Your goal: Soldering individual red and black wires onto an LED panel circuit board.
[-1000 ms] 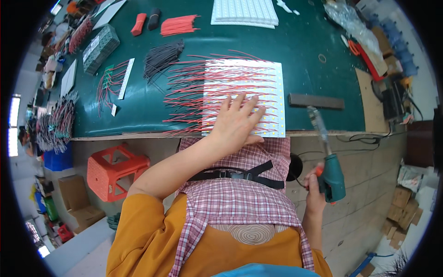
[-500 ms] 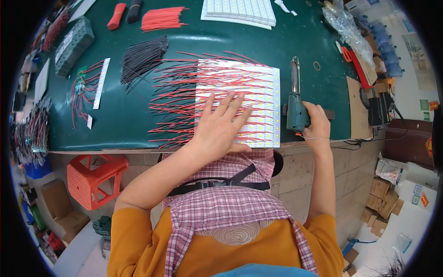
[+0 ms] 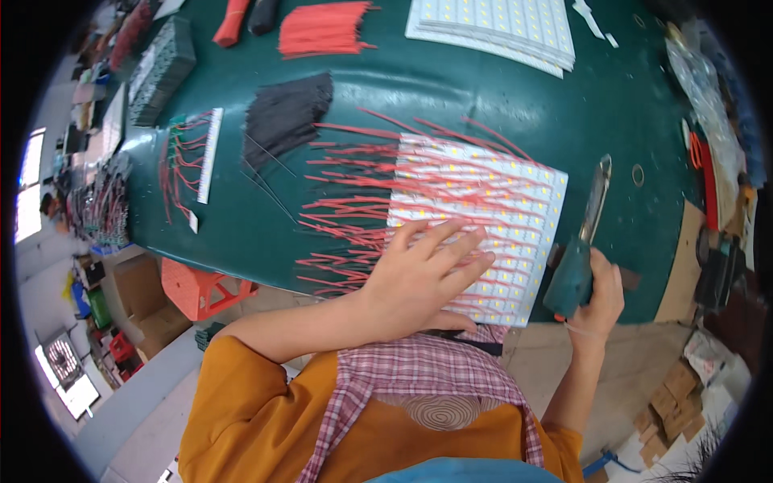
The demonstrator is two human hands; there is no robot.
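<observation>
My left hand (image 3: 431, 274) lies flat, fingers stretched out, on a white LED board (image 3: 543, 233) at the table's near edge. Rows of red and black wires (image 3: 346, 237) run across this board and stick out past its left side. Some of them pass under my fingers. To the right of the board, my right hand (image 3: 605, 298) is closed around the green handle of a soldering gun (image 3: 572, 278), whose metal tip points away from me. Part of the handle is hidden by the fingers.
On the green table (image 3: 451, 97) lie a bunch of black wires (image 3: 286, 117), a red wire bundle (image 3: 322, 30), a stack of LED boards (image 3: 491, 32) and a wired strip (image 3: 211, 157). Cardboard (image 3: 680, 266) covers the right edge. A red stool (image 3: 197, 288) stands below left.
The whole view has turned and shifted, so table, board and hands appear further right and lower. My left hand stays on the board, and my right hand stays on the soldering gun.
</observation>
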